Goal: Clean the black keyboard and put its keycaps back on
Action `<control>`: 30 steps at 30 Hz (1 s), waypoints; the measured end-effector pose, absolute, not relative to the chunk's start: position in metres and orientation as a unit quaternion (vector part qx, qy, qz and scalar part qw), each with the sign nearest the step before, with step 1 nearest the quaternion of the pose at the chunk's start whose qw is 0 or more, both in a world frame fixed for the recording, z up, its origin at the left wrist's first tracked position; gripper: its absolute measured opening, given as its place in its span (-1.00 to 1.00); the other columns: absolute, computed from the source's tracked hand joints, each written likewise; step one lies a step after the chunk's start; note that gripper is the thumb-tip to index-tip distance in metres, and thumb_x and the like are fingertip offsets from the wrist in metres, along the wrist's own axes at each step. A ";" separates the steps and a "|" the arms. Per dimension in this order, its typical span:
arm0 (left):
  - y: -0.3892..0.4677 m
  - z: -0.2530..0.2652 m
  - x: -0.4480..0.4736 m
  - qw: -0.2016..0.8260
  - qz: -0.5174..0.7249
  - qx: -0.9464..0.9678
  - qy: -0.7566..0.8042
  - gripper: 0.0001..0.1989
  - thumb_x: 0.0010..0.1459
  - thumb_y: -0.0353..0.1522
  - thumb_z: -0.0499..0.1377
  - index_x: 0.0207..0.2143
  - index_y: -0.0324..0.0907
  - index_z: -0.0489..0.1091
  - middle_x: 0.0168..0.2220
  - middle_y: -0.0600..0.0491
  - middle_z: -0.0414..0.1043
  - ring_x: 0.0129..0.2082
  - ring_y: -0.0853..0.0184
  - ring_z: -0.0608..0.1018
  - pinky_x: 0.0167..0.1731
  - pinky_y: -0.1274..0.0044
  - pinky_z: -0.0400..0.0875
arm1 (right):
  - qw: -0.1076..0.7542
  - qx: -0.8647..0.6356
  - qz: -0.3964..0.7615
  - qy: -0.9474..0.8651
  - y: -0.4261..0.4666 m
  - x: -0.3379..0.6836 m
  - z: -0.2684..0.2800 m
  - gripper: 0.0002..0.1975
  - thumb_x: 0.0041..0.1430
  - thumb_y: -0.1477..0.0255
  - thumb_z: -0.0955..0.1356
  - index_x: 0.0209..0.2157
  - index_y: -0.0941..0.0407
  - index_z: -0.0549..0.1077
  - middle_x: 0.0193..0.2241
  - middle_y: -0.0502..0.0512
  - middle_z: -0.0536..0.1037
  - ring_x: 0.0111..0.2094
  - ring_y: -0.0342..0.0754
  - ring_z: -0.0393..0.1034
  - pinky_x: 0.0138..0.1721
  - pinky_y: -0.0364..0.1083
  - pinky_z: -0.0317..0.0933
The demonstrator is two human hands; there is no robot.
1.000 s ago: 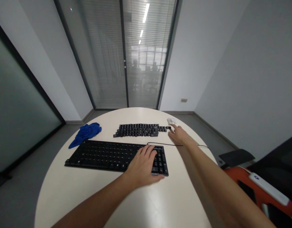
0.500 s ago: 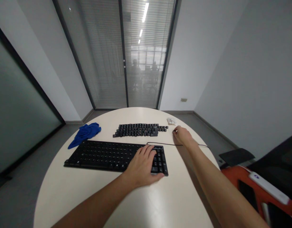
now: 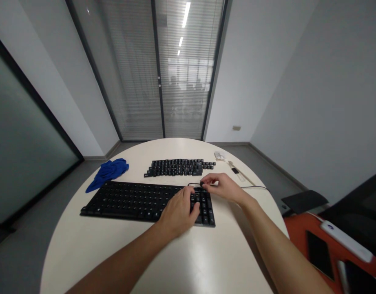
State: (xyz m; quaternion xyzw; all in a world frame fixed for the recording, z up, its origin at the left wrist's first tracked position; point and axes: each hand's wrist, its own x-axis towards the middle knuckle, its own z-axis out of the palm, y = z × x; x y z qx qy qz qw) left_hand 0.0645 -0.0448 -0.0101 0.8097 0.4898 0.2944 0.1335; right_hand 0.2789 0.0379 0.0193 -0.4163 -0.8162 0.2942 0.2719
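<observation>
A black keyboard [image 3: 123,200] lies across the table. Its main area shows bare key sockets, while keycaps sit on the number pad at the right end. My left hand [image 3: 179,210] rests on the keyboard beside the number pad, fingers stretched forward and thumb apart. At the keyboard's far right corner, my right hand [image 3: 221,187] pinches a small black keycap [image 3: 202,183] between thumb and fingertips. Behind the keyboard, loose black keycaps [image 3: 175,167] stand in rows.
A crumpled blue cloth [image 3: 110,171] lies at the left of the round white table [image 3: 139,253]. Near the right edge are a thin tool with a black part [image 3: 235,170] and a small clear bag [image 3: 219,155]. A thin cable [image 3: 255,187] runs rightward. Phones and a white power strip [image 3: 345,241] sit on an orange seat.
My right hand has moved left from beside the small bag to the keyboard's corner, uncovering the thin tool. My left thumb has moved up over the number pad.
</observation>
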 end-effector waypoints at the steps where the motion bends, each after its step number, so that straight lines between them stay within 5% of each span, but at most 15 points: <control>1: -0.044 -0.010 0.065 0.139 0.297 0.804 0.496 -0.73 0.27 -0.39 0.03 0.03 -0.14 0.17 -0.01 -0.11 0.42 0.03 0.15 0.51 0.06 0.24 0.45 | 0.261 -0.402 0.312 -0.820 0.036 0.276 0.019 -0.77 0.16 0.33 0.39 -0.20 0.16 0.58 -0.30 0.12 0.65 -0.28 -0.01 0.51 -0.17 -0.06 0.36; 8: -0.043 -0.009 0.064 0.140 0.310 0.801 0.492 -0.71 0.21 -0.47 0.05 -0.01 -0.12 0.17 0.01 -0.08 0.34 0.09 0.17 0.44 0.11 0.29 0.41 | 0.233 -0.380 0.314 -0.838 0.035 0.270 0.015 -0.81 0.17 0.37 0.39 -0.22 0.14 0.59 -0.31 0.09 0.63 -0.28 -0.03 0.49 -0.23 -0.09 0.32; 15: -0.043 -0.010 0.065 0.133 0.306 0.806 0.489 -0.75 0.20 -0.47 0.06 -0.06 -0.10 0.17 -0.02 -0.06 0.35 0.07 0.17 0.44 0.08 0.29 0.41 | 0.241 -0.330 0.279 -0.869 0.037 0.265 0.009 -0.88 0.14 0.46 0.41 -0.28 0.10 0.61 -0.23 0.11 0.59 -0.16 -0.02 0.46 -0.05 -0.04 0.30; 30: -0.040 -0.011 0.064 0.114 0.299 0.815 0.483 -0.82 0.18 -0.50 0.07 -0.23 -0.08 0.12 -0.01 -0.07 0.35 0.08 0.16 0.43 0.08 0.29 0.41 | 0.189 -0.402 0.208 -0.871 0.029 0.262 0.019 -0.86 0.06 0.47 0.41 -0.30 0.11 0.61 -0.31 0.06 0.62 -0.29 -0.03 0.46 -0.23 -0.09 0.27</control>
